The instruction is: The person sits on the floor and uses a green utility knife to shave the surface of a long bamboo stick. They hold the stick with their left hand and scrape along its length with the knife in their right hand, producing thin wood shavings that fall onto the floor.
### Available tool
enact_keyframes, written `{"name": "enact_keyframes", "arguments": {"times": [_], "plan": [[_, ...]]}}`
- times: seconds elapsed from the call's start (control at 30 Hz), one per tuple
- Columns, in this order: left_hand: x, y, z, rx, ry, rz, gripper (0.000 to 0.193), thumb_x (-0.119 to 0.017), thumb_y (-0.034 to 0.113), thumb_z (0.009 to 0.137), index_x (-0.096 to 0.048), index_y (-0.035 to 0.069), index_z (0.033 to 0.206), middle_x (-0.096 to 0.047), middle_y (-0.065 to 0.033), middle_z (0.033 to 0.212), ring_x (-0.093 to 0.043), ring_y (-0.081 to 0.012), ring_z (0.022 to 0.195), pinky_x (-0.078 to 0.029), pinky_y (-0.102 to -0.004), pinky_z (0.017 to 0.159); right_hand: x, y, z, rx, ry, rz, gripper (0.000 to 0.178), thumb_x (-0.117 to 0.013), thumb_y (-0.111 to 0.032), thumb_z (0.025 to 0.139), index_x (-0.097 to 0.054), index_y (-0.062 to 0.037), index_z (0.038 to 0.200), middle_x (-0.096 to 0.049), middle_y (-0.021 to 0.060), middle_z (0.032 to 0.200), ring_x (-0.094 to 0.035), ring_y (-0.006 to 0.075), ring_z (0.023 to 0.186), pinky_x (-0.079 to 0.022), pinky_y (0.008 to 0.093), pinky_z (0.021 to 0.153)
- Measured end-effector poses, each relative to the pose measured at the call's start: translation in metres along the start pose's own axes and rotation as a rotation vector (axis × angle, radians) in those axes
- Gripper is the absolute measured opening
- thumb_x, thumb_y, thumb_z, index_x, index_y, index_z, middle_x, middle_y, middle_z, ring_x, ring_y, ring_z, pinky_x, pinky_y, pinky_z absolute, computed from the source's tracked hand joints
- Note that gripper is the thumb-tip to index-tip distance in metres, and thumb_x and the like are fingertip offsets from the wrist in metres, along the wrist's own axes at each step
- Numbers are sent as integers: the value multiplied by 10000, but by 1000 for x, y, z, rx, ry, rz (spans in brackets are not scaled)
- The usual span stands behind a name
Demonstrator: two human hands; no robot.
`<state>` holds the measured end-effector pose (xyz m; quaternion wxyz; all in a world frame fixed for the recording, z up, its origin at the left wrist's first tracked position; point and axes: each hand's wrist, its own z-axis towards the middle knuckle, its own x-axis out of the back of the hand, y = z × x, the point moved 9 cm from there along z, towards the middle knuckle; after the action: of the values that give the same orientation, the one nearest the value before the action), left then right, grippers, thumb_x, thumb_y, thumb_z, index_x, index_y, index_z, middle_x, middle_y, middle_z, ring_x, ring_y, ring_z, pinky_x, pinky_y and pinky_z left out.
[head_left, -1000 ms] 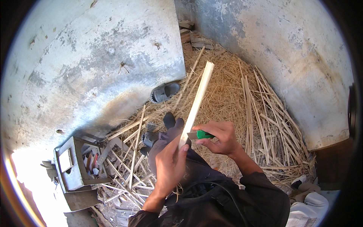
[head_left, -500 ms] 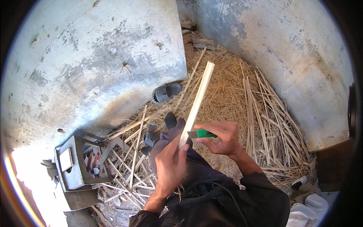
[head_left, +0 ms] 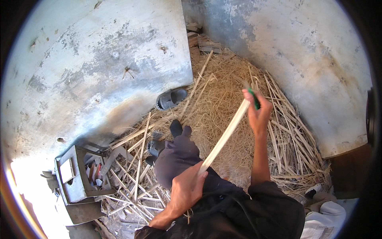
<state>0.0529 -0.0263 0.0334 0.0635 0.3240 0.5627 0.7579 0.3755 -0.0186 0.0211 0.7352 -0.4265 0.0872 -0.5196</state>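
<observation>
A pale wooden strip slants from lower left to upper right across my lap. Its near end sits in my left hand, fingers wrapped round it just above my thigh. Out by the strip's far end is my right hand, closed on a green utility knife. The knife's blade, a little blurred, points up and away past the strip's tip. Whether the blade touches the wood cannot be made out, as my fingers cover that end.
Fine shavings cover the floor ahead. Many loose strips are heaped along the right wall, others lie at lower left. A grey clog rests by the left panel. A weathered wooden box with small items stands left. White cloth or sacking lies lower right.
My right hand with the utility knife has slid up and away along the strip, from near my left hand to its far end. The strip has tilted further to the right.
</observation>
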Motion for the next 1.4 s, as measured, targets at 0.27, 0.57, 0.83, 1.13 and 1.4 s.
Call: {"name": "enact_keyframes", "arguments": {"times": [0.27, 0.57, 0.83, 1.13, 1.4], "plan": [[37, -14, 16, 72, 240, 116, 313, -725, 120, 1007, -727, -50, 1270, -645, -56, 761, -515, -78, 670, -429, -272, 609, -18, -25, -27, 54, -238, 206, 365, -734, -384, 1023, -743, -47, 1164, -728, 55, 821, -623, 127, 640, -469, 326, 563], [34, -1, 23, -16, 236, 148, 316, -736, 37, 969, -727, -32, 1277, -702, -143, 858, -598, -211, 728, -491, -333, 682, -45, -120, -70, 396, -471, 224, 362, -848, -426, 900, -765, -91, 1009, -736, 42, 828, -732, 219, 667, -544, 326, 552], [31, 10, 25, -102, 241, 152, 314, -714, 46, 994, -709, -68, 1287, -759, -165, 942, -626, -124, 740, -507, -276, 690, -47, -136, -71, 491, -444, 194, 350, -847, -429, 890, -767, -107, 1001, -709, 17, 781, -696, 208, 614, -525, 347, 523], [27, 1, 30, -15, 206, 31, 285, -684, 112, 1038, -710, -42, 1276, -701, -93, 846, -580, -79, 782, -486, -260, 697, -45, -140, -72, 509, -387, 102, 335, -838, -437, 894, -763, -120, 972, -665, -5, 722, -661, 181, 570, -483, 335, 484], [22, -2, 32, 9, 198, 3, 276, -666, 102, 1045, -706, -34, 1282, -687, -80, 850, -567, -88, 753, -476, -274, 679, -41, -136, -73, 536, -319, 42, 336, -830, -459, 896, -764, -136, 962, -614, -21, 669, -617, 164, 533, -442, 322, 469]]}}
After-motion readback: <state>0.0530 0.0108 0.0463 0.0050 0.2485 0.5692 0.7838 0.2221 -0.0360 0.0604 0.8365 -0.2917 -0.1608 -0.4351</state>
